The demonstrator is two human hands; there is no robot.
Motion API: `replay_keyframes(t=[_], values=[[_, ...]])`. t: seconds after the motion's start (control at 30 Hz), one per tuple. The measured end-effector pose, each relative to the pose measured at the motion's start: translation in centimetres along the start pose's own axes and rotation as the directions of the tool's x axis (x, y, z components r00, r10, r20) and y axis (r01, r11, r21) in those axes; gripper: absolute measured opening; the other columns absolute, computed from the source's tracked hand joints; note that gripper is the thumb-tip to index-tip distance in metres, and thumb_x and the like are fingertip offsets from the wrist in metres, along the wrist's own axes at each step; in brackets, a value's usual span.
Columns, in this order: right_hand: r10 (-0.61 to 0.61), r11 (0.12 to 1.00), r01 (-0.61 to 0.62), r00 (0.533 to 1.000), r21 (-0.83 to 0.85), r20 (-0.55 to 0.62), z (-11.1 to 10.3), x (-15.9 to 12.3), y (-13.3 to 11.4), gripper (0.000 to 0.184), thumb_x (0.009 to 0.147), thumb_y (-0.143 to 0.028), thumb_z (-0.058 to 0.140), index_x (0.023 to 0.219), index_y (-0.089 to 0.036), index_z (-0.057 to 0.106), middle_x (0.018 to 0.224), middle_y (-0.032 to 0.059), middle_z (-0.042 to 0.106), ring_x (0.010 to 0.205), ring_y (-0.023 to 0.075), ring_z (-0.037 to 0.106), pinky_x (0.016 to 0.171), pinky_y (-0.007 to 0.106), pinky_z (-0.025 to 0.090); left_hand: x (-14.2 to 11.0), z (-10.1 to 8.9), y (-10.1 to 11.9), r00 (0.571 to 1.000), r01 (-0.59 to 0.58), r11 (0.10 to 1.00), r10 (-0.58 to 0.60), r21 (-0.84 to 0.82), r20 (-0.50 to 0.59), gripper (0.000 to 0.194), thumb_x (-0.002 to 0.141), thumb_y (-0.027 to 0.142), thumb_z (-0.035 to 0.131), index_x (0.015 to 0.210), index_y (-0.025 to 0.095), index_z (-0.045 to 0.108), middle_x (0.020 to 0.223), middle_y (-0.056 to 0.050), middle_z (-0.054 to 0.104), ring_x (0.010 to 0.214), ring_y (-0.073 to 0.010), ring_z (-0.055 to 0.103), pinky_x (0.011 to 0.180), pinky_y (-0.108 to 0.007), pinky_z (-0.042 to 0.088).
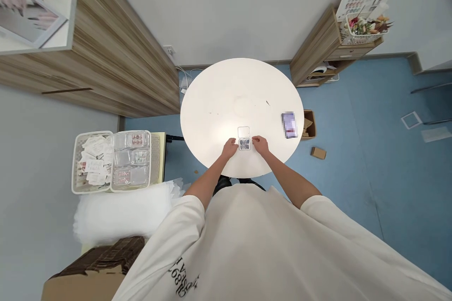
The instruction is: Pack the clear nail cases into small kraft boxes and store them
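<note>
Clear plastic case (244,138) is positioned on the white oval table (243,87), near the table edge closest to the person and between the two hands. The hinged lid (243,131) is open and extends away from the person; the lower half faces up and contains small dark pieces (244,144) arranged in rows. Individual shapes are too small to identify.

Left hand (230,147): located at the left side of the case, fingers bent toward its edge. Whether the fingertips grip the case or only rest against it cannot be determined from this view.

Right hand (260,145): located at the right side of the case, fingers curled and directed at its edge. Whether anything is pinched between the fingertips cannot be determined.

Surrounding items: a purple packet (289,124), blurred, lies near the right edge of the table. A cardboard carton (314,124) sits on the floor just beyond that edge, with a small brown box (318,153) near it. To the person's left, two white perforated baskets (154,162) stand side by side; one contains paper cards (94,164), the other clear cases (138,157).
</note>
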State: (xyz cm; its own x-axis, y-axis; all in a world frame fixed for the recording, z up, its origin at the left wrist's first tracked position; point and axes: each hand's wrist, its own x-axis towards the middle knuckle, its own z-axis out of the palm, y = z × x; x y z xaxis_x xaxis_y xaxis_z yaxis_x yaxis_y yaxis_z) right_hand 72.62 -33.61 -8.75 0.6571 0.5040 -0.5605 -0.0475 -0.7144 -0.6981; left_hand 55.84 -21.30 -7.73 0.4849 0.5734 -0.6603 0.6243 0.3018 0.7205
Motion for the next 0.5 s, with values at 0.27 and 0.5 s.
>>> replay_keyframes(t=[0.27, 0.5], values=[[-0.047, 0.985, 0.04, 0.998, 0.168, 0.036, 0.6, 2.0, -1.8, 0.043, 0.076, -0.021, 0.059, 0.118, -0.02, 0.069, 0.128, 0.0084, 0.069, 0.118, 0.021, 0.064, 0.105, 0.039, 0.049, 3.5, 0.8, 2.0, 0.999, -0.026, 0.991, 0.02, -0.134, -0.05, 0.056, 0.077, 0.013, 0.061, 0.132, 0.019, 0.055, 0.148, -0.016, 0.052, 0.137, -0.0247, 0.05, 0.109, -0.039, 0.041], [0.007, 0.965, -0.033, 0.995, 0.262, 0.102, 0.9, 1.6, -2.0, 0.046, 0.078, -0.024, 0.063, 0.124, -0.019, 0.064, 0.129, 0.0106, 0.067, 0.115, 0.0218, 0.064, 0.098, 0.04, 0.053, 3.0, 0.8, 2.9, 0.999, 0.043, 0.978, -0.04, -0.206, 0.016, 0.062, 0.078, 0.014, 0.057, 0.139, 0.02, 0.047, 0.147, -0.016, 0.051, 0.124, -0.0225, 0.058, 0.096, -0.035, 0.049]])
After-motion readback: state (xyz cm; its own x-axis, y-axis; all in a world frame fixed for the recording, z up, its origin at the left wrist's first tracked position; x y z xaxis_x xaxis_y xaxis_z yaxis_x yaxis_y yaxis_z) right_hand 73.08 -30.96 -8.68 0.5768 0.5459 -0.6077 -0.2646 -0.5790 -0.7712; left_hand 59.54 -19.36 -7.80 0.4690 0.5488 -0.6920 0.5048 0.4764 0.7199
